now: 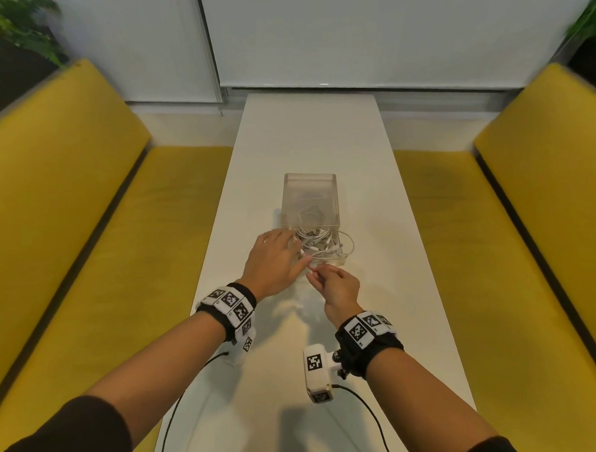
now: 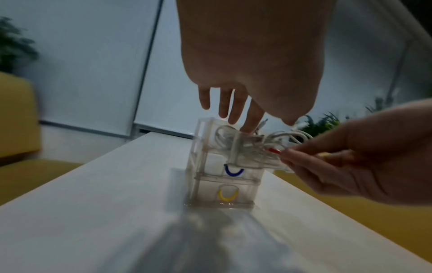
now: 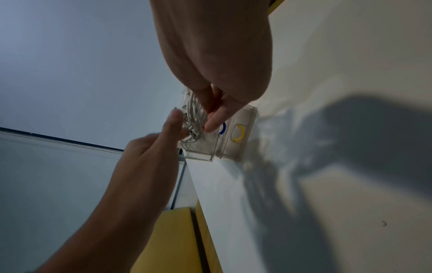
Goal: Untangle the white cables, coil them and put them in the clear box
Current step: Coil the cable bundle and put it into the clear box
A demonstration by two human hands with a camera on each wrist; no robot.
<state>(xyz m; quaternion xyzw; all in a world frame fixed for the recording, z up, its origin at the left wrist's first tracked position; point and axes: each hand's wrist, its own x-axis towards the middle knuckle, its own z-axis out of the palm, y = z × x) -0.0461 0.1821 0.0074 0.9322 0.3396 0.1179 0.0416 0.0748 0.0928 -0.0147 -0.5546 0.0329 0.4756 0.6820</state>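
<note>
We spread our left hand (image 1: 276,260) over the white cables (image 1: 318,245) heaped in the clear box (image 1: 311,192) mid-surface; right-hand fingers (image 1: 317,272) pinch one strand. Light, limp, snag-prone: best taken near a plug.

Left hand (image 1: 275,259) spread flat, right hand (image 1: 336,288) pinching.

one clear box (image 1: 311,199), one tangle of white cables (image 1: 318,243), two hands, two yellow benches.
</note>
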